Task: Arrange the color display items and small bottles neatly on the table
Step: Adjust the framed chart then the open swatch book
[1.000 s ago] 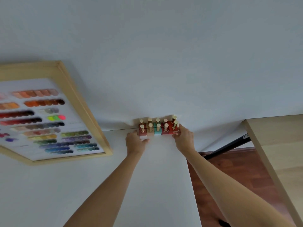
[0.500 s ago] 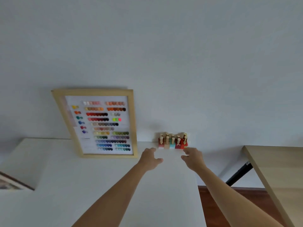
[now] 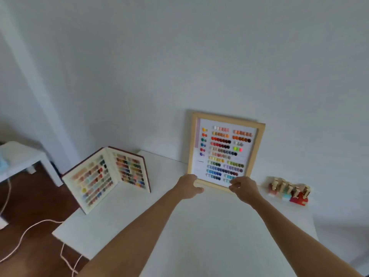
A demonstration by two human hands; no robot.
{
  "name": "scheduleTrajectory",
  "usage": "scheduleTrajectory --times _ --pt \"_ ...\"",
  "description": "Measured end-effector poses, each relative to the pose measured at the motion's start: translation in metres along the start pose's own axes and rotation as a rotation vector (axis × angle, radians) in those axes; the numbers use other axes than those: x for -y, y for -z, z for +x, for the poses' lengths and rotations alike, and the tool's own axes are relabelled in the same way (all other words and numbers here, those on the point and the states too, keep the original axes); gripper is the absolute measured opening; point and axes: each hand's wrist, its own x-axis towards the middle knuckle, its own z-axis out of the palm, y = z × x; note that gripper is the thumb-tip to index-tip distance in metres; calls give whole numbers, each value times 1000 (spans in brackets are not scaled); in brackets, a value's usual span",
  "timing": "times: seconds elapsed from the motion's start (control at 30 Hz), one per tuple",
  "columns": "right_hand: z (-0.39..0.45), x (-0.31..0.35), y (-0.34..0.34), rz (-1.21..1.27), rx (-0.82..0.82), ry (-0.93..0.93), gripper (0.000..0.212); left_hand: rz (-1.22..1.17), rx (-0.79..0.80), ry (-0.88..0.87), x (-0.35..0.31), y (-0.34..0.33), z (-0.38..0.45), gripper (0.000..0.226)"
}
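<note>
A wooden-framed colour chart (image 3: 225,151) leans against the wall at the back of the white table (image 3: 199,226). My left hand (image 3: 188,185) is at its lower left corner and my right hand (image 3: 242,187) at its lower right edge, both with fingers curled and apart; whether they touch the frame is unclear. A cluster of small bottles (image 3: 289,191) with pale caps stands to the right by the wall. An open colour swatch book (image 3: 107,174) stands upright at the table's left end.
A low white side table (image 3: 24,158) stands at the far left on dark wooden floor. A pale cable (image 3: 30,230) trails across the floor beside the table's left edge.
Both hands let go of the bottle cluster and moved left to the bottom of the framed chart. The view swung left, bringing the swatch book into sight.
</note>
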Motion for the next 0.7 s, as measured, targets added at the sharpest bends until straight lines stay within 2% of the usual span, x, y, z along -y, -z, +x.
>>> scheduleTrajectory --times 0.37,0.43,0.53,0.7 --pt "-27 176 -133 38 121 290 22 -4 -289 180 177 122 -106 54" --pt "-25 200 -148 31 108 344 21 22 -351 204 200 137 -112 52" --pt "-16 230 -164 3 84 401 21 28 -474 215 224 158 -111 36" --pt "17 265 -186 -50 62 512 26 147 -631 182 246 184 -99 39"
